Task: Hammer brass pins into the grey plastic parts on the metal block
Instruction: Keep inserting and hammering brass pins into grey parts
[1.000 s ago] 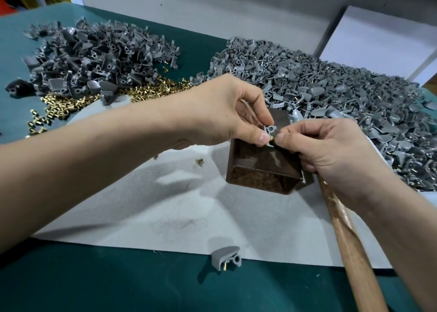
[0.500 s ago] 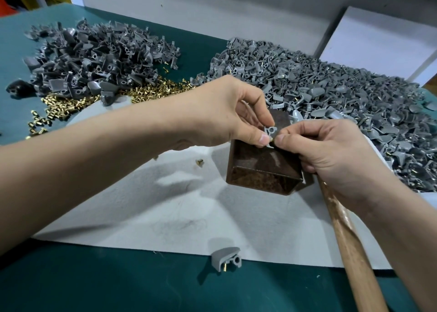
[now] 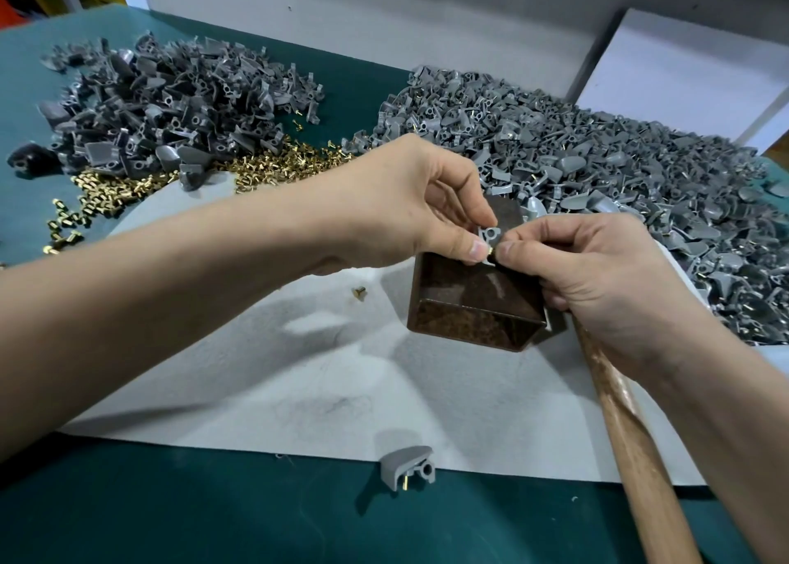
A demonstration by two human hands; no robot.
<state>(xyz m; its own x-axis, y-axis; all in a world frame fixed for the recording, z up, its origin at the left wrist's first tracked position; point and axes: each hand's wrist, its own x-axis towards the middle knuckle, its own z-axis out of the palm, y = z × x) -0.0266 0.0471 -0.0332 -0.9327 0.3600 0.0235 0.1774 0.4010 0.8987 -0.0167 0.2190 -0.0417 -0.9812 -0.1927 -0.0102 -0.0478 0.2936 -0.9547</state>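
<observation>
A rusty brown metal block (image 3: 474, 294) stands on a grey mat (image 3: 324, 375) at the centre. Above its top, my left hand (image 3: 410, 204) pinches a small grey plastic part (image 3: 490, 234) between thumb and fingers. My right hand (image 3: 585, 273) pinches a brass pin (image 3: 491, 251) at that part's lower edge, thumb tip against thumb tip. A wooden hammer handle (image 3: 632, 448) runs from under my right hand toward the lower right; the hammer head is hidden.
A pile of grey parts (image 3: 170, 106) lies at the back left, with loose brass pins (image 3: 128, 187) beside it. A larger pile of grey parts (image 3: 619, 179) fills the right. One pinned part (image 3: 407, 469) lies at the mat's front edge. A stray pin (image 3: 359, 292) sits left of the block.
Both hands stay together over the block; the brass pin between the thumb tips shows slightly more now. Nothing else has moved.
</observation>
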